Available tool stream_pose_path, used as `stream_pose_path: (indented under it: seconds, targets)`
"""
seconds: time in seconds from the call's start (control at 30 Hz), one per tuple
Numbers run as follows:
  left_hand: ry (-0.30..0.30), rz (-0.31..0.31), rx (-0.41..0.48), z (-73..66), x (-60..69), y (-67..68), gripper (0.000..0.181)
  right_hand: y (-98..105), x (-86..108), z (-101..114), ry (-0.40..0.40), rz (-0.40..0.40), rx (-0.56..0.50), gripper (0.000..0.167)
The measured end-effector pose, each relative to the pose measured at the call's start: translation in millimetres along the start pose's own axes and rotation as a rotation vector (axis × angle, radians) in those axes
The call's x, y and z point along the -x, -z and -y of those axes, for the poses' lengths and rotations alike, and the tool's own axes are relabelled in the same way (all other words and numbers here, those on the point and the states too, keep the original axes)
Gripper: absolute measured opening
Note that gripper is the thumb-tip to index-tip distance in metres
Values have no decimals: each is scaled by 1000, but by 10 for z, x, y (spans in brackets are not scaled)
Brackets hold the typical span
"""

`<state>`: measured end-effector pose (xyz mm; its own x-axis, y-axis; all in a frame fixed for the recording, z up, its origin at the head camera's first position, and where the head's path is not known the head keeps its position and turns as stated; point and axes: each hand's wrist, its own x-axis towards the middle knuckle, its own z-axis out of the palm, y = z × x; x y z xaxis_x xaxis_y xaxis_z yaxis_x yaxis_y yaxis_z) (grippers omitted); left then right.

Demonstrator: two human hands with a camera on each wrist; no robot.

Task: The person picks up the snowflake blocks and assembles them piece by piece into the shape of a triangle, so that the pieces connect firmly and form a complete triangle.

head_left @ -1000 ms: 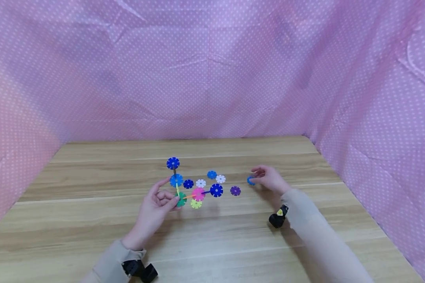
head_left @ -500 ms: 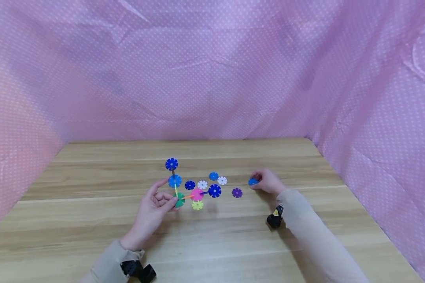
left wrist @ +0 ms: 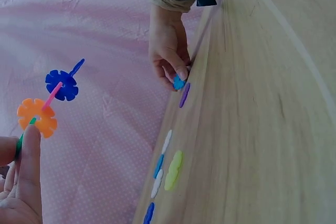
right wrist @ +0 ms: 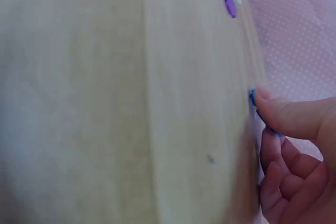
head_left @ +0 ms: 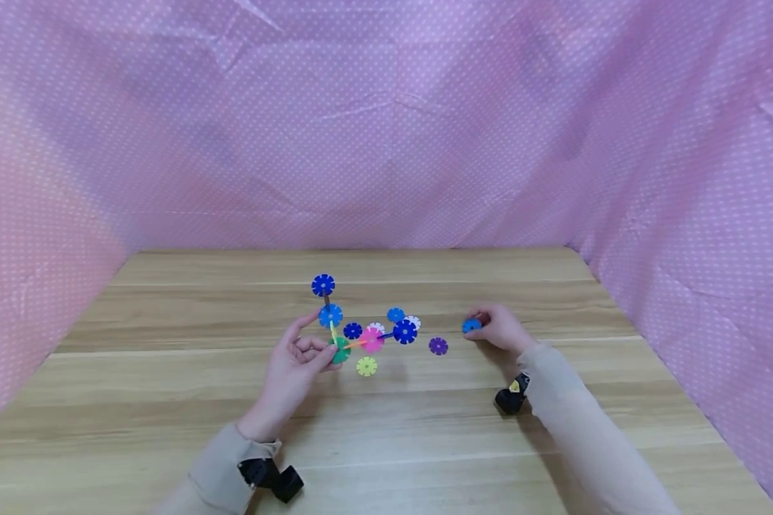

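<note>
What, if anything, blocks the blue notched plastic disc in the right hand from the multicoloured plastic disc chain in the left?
Nothing visible blocks the blue disc; the purple notched plastic disc lies flat on the wooden table, lower than the raised chain.

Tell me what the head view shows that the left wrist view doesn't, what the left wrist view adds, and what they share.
Head view only: the linked piece's upper branch, with a top dark-blue disc above a light-blue disc, and the black left-wrist device.

Left wrist view only: the broad face of the orange disc, which the head view shows edge-on.

Both: the left hand gripping the green disc, the right hand pinching a blue disc, plus loose purple and yellow-green discs.
</note>
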<state>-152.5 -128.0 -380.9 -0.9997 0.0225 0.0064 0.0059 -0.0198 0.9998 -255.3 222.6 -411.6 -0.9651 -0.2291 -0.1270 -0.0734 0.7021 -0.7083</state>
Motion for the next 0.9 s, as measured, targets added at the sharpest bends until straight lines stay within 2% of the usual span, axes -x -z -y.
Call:
stream_pose_path:
  seconds: [0.2,0.33,0.43,0.67,0.83,0.9]
  targets:
    - [-2,-2,-8,18,16,0,64,-14,101,16,-30,-28,-115,36]
    - [3,7,-4,29,22,-9,64,-94,184,108,-50,-16,-281,41]
    - [8,12,-1,32,29,-20,64,-167,249,201,-45,-6,-362,44]
    - [22,16,-2,45,43,-24,63,-271,366,360,54,37,-391,43]
    - [17,17,-10,53,48,-29,63,-319,432,468,63,62,-429,41]
    - [27,17,-20,58,59,-27,63,-341,462,513,60,47,-433,40]
